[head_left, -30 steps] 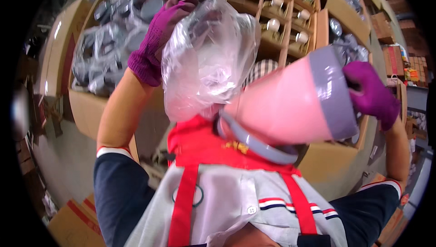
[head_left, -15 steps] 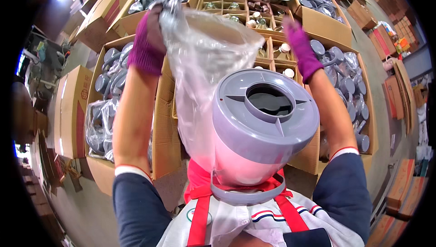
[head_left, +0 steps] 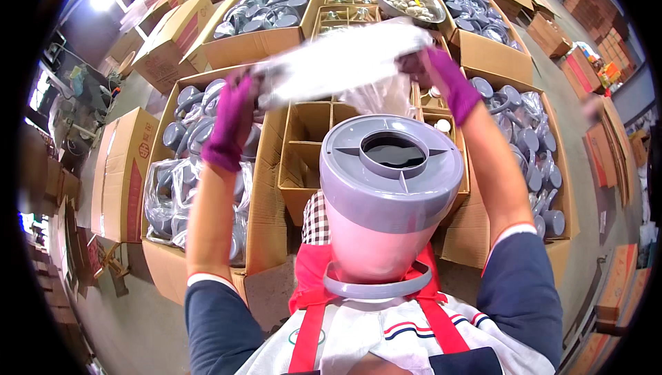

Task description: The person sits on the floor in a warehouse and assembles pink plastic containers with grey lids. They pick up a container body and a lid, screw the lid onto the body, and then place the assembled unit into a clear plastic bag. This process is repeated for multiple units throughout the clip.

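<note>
A clear plastic bag (head_left: 338,61), smeared by motion, is stretched sideways between my two hands above the cartons. My left hand (head_left: 238,109), in a purple glove, is closed on the bag's left end. At the other end my right hand (head_left: 441,75), gloved the same way, grips the bag; its fingertips are blurred. Nearer to me, against my red apron, a flask shell (head_left: 386,199) stands bottom up, untouched by either hand. It has a pink body, a grey-purple base with a round central opening, and a grey handle loop at its lower end.
A divided carton (head_left: 303,161) stands in the middle, with white-capped bottles at its right. Open cartons of grey plastic parts flank it on the left (head_left: 265,230) and right (head_left: 558,189). Farther off lies a metal bowl (head_left: 441,11) of round pale pieces with a yellow tool.
My right hand, earlier apart from the bag, now holds one end. The bag has swung from hanging beside the flask shell to stretched across, farther out. The view has shifted slightly.
</note>
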The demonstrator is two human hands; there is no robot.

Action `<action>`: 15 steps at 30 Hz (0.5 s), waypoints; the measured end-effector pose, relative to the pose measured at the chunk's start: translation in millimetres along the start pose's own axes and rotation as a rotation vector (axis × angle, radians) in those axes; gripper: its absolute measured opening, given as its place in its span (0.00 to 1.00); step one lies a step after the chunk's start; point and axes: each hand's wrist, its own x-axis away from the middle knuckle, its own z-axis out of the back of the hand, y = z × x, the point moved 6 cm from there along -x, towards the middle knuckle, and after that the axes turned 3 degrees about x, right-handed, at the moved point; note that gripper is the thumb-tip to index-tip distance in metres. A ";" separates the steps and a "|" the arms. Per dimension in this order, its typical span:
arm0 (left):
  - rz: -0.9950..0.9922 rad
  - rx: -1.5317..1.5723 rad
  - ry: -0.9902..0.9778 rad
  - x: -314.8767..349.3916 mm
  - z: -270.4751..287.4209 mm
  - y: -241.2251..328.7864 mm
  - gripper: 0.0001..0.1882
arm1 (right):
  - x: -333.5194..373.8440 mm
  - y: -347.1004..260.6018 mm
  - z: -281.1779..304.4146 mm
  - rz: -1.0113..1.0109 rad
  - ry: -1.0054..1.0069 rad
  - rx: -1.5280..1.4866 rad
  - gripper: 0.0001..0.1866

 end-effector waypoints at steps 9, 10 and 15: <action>-0.166 -0.057 -0.329 157.3 -38.1 8.7 0.13 | 203.2 -13.0 -77.7 0.142 0.146 -0.585 0.26; -0.387 -0.167 -0.340 178.2 -44.5 19.8 0.12 | 217.7 -6.1 -78.9 0.130 0.165 -0.578 0.26; -0.682 -0.316 -0.670 222.3 -77.6 18.2 0.06 | 234.8 44.2 -72.0 -0.031 0.139 -0.475 0.25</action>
